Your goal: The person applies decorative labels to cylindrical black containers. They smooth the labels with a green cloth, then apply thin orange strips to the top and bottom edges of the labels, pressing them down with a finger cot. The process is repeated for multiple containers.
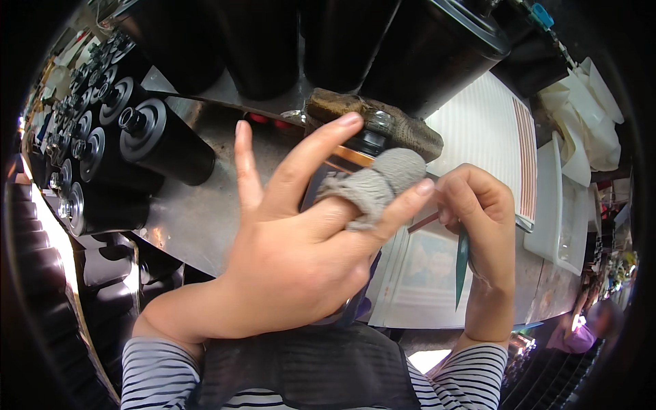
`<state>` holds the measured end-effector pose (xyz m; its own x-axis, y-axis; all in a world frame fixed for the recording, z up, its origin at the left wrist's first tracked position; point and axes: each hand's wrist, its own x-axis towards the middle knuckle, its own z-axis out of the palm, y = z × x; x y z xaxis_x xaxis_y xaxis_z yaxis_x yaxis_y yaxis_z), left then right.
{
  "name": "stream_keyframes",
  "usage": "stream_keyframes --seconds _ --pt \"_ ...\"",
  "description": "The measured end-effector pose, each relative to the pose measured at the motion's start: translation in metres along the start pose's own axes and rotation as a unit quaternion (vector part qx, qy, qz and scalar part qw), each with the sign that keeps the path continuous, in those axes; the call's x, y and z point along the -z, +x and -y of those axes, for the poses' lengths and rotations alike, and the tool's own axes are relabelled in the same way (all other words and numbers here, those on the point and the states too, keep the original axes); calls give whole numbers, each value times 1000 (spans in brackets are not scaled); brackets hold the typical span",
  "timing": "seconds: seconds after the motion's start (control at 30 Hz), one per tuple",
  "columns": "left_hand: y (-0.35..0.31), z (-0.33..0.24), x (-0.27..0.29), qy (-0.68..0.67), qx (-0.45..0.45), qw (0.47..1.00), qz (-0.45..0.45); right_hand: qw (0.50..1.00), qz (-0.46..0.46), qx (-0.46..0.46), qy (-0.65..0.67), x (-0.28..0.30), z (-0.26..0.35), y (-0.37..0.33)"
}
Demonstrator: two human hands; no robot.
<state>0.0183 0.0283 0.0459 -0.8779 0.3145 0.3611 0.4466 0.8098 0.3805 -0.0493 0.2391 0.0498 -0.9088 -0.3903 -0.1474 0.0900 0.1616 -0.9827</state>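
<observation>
My left hand [294,263] is over the middle of the workbench, its fingers spread apart. A grey knitted finger cover [383,181] sits on one of its middle fingers. One fingertip reaches close to my right hand [482,222], whose thumb and fingers are pinched together. From this pinch hangs a narrow dark green strip [462,270] with a pointed lower end. A short brownish strip [424,222] juts out between the two hands; what holds it is hidden. Beyond my left fingers lies a dark part with a shiny round end [374,133], against a worn, rough brown block [335,104].
Large black cylinders [328,41] stand along the far side. More black cylinders with metal necks [167,140] crowd the left. Printed sheets [417,280] and a white ribbed stack [485,130] lie right, near a white plastic tray [553,205]. Another person in purple [572,333] is at far right.
</observation>
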Motion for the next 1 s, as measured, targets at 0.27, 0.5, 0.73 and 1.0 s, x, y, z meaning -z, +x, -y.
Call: stream_keyframes --seconds 0.27,0.5,0.73,1.0 --pt "-20 5 -3 -267 115 956 49 999 -23 31 -26 -7 7 -2" --pt "-28 22 -14 -259 73 963 -8 1000 -20 17 -4 -3 0 0" --pt "1 -5 -2 -2 -6 1000 19 1000 -19 3 -16 7 -5 -2" --pt "-24 0 -6 -351 160 922 44 998 -43 34 -30 -6 1 -4"
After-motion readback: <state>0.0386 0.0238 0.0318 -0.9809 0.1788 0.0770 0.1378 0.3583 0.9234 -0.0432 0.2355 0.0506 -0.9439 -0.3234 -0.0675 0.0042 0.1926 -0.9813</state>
